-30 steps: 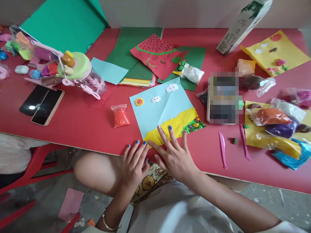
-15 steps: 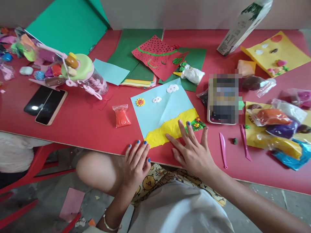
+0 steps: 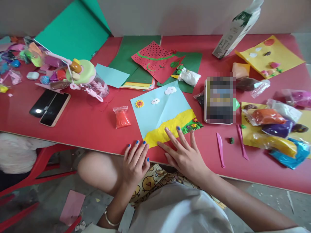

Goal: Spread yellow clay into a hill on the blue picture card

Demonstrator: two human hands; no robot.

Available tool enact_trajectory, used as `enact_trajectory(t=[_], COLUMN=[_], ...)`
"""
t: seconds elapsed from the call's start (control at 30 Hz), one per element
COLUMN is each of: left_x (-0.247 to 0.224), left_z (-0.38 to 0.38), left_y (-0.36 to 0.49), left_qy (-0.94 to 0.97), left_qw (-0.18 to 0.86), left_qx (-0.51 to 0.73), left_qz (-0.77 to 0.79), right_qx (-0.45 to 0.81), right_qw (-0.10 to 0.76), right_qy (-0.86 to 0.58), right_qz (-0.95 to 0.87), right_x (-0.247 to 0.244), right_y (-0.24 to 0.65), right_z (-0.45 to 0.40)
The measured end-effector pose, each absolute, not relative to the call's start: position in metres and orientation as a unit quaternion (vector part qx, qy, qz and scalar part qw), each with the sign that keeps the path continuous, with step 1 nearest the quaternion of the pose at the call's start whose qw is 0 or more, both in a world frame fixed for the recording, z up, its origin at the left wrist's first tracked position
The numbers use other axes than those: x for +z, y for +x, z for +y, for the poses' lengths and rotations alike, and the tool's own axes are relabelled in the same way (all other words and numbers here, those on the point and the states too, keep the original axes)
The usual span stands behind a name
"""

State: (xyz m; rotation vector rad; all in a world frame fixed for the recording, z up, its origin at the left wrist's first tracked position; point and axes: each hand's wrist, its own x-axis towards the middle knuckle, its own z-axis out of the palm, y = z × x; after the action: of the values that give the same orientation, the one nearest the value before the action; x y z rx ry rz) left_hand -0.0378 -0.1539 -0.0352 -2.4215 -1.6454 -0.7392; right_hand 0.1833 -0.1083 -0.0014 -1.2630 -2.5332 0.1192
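Note:
A light blue sheet (image 3: 155, 115) lies on the red table with two white clouds and a small sun on it. Along its lower part runs a flat band of yellow clay (image 3: 167, 128), with a green patch of little flowers (image 3: 193, 125) at the right. My right hand (image 3: 186, 155) rests its spread fingertips on the yellow band's lower edge, holding nothing. At the sheet's lower left corner lies my left hand (image 3: 136, 160), palm down at the table edge, fingers stretched out and empty. A bag of red clay (image 3: 121, 117) sits left of the sheet.
Pink plastic knives (image 3: 220, 150), a phone (image 3: 218, 100) and bagged clay (image 3: 267, 116) lie to the right. A carton (image 3: 236, 30) stands behind. At the left are a cup (image 3: 99, 85), another phone (image 3: 54, 110) and more clay bags. A watermelon picture (image 3: 155, 61) lies further back.
My right hand has slid left and slightly down along the yellow band, uncovering more of the green flower patch. My left hand has stayed nearly still. The view has shifted slightly.

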Motion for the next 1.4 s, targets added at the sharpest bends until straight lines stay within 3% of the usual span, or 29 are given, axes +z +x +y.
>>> enact_trajectory(t=[0.37, 1.4], left_x=[-0.035, -0.037], left_z=[-0.151, -0.152], left_y=[-0.036, -0.036], left_qy=[-0.802, -0.801], left_qw=[0.08, 0.071], left_qx=[-0.25, -0.249], left_qz=[-0.536, -0.539], right_qx=[0.01, 0.045], right_qw=[0.151, 0.14], right_qy=[-0.459, -0.439], right_qz=[-0.875, -0.886], right_x=[-0.001, -0.002], right_y=[0.211, 0.183], right_z=[-0.097, -0.101])
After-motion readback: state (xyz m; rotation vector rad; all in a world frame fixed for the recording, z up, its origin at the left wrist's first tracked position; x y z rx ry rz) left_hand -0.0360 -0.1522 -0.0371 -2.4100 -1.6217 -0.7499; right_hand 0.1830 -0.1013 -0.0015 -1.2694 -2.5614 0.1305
